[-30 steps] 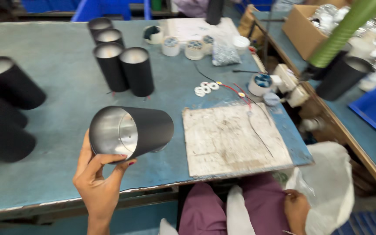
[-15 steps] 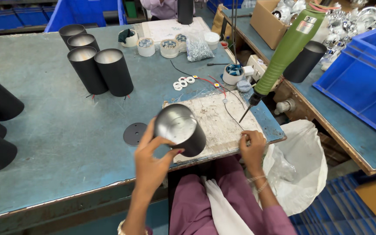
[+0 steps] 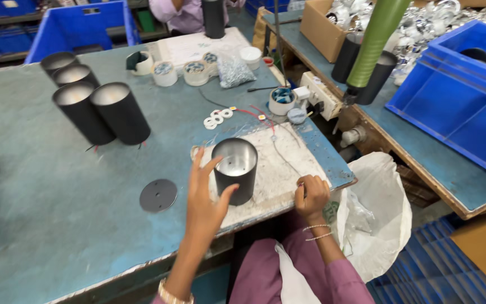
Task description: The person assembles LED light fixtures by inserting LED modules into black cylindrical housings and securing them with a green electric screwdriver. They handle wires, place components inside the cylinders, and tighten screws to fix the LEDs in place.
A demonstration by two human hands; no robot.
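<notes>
At the near table edge, two bare hands work around one upright black cylinder.

Nearest, the right hand point(image 3: 311, 196) curls into a loose fist on the table's worn front lip, well apart from the left hand point(image 3: 206, 194), whose spread fingers and thumb rest against the side of the black cylinder point(image 3: 235, 170). That smooth matte tube stands open-end up, shiny metal inside, on a scuffed whitish work pad point(image 3: 279, 169). Left of the left hand lies a flat dark disc point(image 3: 158, 195) on bare, scratched blue-green tabletop point(image 3: 57, 186) with open room around it. Beyond the hands sit small white rings point(image 3: 217, 118); farther left, four matching black tubes point(image 3: 94, 104) stand clustered.
</notes>
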